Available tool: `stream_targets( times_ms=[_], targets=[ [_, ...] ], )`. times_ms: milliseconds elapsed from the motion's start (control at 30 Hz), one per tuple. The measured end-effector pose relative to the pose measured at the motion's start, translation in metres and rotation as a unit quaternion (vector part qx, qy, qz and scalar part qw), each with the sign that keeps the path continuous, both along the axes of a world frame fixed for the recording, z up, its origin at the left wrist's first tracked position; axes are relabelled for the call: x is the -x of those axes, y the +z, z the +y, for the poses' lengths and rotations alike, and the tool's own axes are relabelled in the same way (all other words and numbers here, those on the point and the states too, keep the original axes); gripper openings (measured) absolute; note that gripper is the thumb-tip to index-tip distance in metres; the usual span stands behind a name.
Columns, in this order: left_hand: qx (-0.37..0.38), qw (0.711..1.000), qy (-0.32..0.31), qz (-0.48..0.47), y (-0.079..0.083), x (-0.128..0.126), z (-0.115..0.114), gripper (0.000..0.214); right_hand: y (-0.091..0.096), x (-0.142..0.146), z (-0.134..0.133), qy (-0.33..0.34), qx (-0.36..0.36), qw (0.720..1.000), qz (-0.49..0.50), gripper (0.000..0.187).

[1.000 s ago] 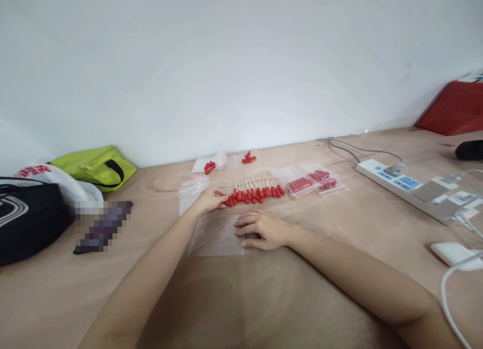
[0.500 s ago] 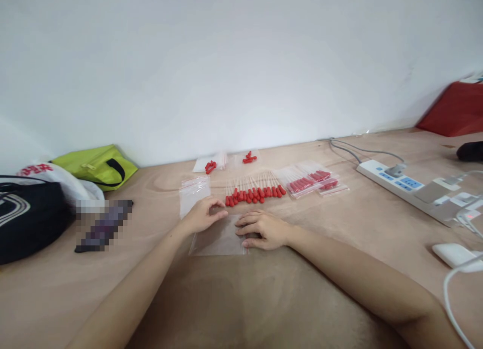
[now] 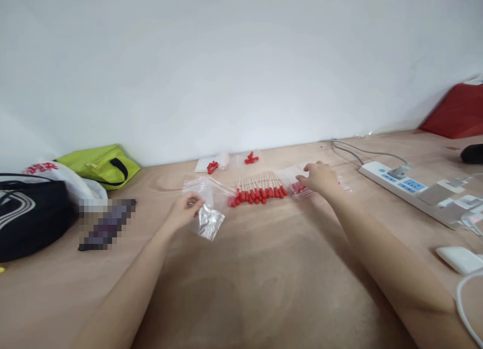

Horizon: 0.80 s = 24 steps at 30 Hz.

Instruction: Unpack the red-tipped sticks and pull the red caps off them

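Note:
My left hand [image 3: 185, 209] is closed on a clear zip bag [image 3: 209, 219], which hangs crumpled just above the wooden table [image 3: 264, 278]. My right hand [image 3: 319, 178] reaches forward and rests on the filled bags of red-tipped sticks [image 3: 298, 185]; its fingers are curled over them. Between the hands lies a row of loose red-tipped sticks [image 3: 258, 190]. A stack of empty zip bags [image 3: 196, 184] lies behind my left hand. Two small bags with red caps [image 3: 212, 165] sit by the wall.
A green pouch [image 3: 98, 165], a black bag [image 3: 26, 215] and a white plastic bag [image 3: 64, 180] crowd the left side. A white power strip [image 3: 411, 190] with plugs and cables runs along the right. A red box [image 3: 458, 112] stands at the far right.
My left hand lifted the clear bag off the table and moved it left. My right hand left the bag and reached forward to the filled bags on the right.

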<state>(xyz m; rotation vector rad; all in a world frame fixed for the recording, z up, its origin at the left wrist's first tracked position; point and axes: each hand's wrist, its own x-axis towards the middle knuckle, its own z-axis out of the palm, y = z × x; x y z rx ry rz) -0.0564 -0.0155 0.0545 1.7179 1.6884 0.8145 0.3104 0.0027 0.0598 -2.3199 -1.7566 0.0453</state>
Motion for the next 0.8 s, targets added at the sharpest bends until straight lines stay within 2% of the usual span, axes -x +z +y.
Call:
stream_targets(
  times_ms=[67, 133, 233, 333, 433, 533, 667, 733, 800],
  targets=[
    [-0.025, 0.987, 0.158, -0.007, -0.003, 0.018, 0.012, 0.021, -0.008, -0.014, 0.004, -0.018, 0.037, 0.999, -0.009, 0.05],
    [-0.038, 0.977, 0.211, 0.015, -0.008, 0.032, 0.02, 0.018, -0.016, -0.021, 0.008, -0.013, 0.063, 0.998, -0.016, 0.054],
    [-0.05, 0.96, 0.238, 0.137, -0.016, 0.042, 0.022, 0.018, -0.022, -0.023, 0.012, -0.009, 0.085, 0.996, -0.019, 0.059],
    [-0.042, 0.939, 0.234, 0.25, -0.019, 0.038, 0.015, 0.033, -0.021, -0.025, 0.016, -0.002, 0.094, 0.996, -0.009, 0.061],
    [-0.076, 0.911, 0.229, 0.333, -0.017, 0.027, 0.008, 0.046, -0.018, -0.028, 0.018, 0.005, 0.112, 0.994, 0.016, 0.052],
    [-0.092, 0.911, 0.167, 0.365, -0.015, 0.015, 0.002, 0.046, -0.016, -0.03, 0.017, 0.005, 0.14, 0.988, 0.06, 0.038],
    [0.007, 0.925, 0.061, 0.376, -0.02, 0.007, 0.001, 0.065, -0.014, -0.028, 0.015, -0.019, 0.146, 0.981, 0.127, 0.024],
    [0.057, 0.923, 0.037, 0.378, -0.024, 0.007, 0.001, 0.07, -0.012, -0.028, 0.014, -0.032, 0.138, 0.978, 0.151, 0.021],
    [0.072, 0.925, 0.031, 0.372, -0.025, 0.01, 0.002, 0.068, -0.009, -0.029, 0.012, -0.045, 0.11, 0.977, 0.175, 0.019]
  ],
)
